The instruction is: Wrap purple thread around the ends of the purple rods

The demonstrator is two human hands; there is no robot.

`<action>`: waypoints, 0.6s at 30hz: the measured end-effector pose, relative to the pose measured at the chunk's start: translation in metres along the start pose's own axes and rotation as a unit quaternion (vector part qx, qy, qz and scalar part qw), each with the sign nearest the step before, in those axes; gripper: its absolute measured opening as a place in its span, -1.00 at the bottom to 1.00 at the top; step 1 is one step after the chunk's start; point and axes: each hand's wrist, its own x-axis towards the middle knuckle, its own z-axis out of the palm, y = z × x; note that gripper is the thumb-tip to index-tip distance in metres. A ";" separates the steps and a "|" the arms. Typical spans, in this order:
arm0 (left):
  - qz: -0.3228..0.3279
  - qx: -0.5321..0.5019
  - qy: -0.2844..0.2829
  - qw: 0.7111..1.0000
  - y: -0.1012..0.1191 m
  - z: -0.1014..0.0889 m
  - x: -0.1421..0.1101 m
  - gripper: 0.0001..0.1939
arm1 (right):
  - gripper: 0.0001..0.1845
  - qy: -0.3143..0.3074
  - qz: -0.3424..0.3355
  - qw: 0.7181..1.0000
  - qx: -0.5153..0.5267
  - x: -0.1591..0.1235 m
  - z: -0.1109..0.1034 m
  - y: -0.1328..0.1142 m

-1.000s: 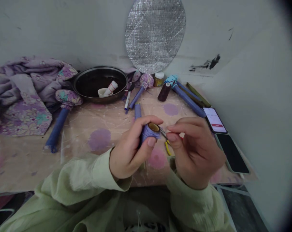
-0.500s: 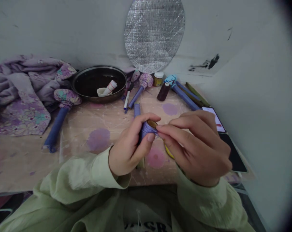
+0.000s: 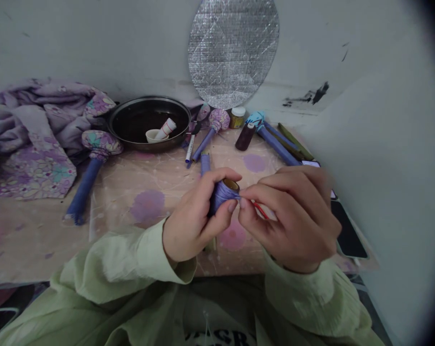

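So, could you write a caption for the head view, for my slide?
The left hand holds a purple thread-wrapped tube that the right hand touches.

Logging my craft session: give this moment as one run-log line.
left hand: holds purple-wrapped tube | right hand: fingertips touching its wrapping | nearby: red strand

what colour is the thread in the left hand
The thread is violet-blue, shown best in the head view.

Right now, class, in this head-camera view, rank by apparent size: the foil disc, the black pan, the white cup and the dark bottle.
1. Foil disc
2. Black pan
3. White cup and dark bottle: these look alike, so unranked.
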 end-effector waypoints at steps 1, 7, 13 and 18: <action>0.005 0.014 0.000 1.000 0.000 0.000 0.000 -0.73 | -0.94 -0.012 0.007 1.000 0.007 0.000 0.000 0.000; 0.030 0.056 0.011 0.998 -0.001 -0.001 0.001 -0.75 | -0.89 -0.045 0.027 0.998 0.046 0.002 0.000 -0.002; 0.011 0.058 0.012 0.998 -0.001 -0.003 0.000 -0.80 | -0.91 -0.022 0.025 0.998 0.056 0.000 0.006 -0.006; 0.015 0.051 0.004 0.999 -0.001 -0.004 0.001 -0.83 | -0.93 -0.002 0.015 0.999 0.048 -0.004 0.011 -0.005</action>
